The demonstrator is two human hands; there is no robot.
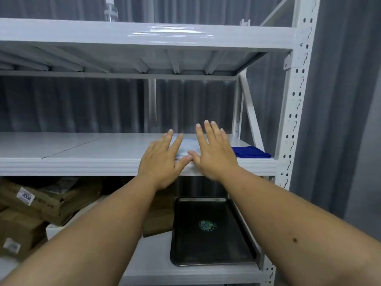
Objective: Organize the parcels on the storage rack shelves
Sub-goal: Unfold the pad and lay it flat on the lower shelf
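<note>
A flat pale grey parcel lies on the middle shelf of the white storage rack, near its right end. My left hand and my right hand both reach over it with fingers straight and spread, palms down. The thumbs meet at the parcel's front edge. Much of the parcel is hidden under the hands. A folded blue item lies on the same shelf just right of my right hand.
On the lower shelf sit several brown cardboard boxes at the left and a black tray with a green logo at the right. The rack's right upright stands close by. A clear bottle stands on the top shelf.
</note>
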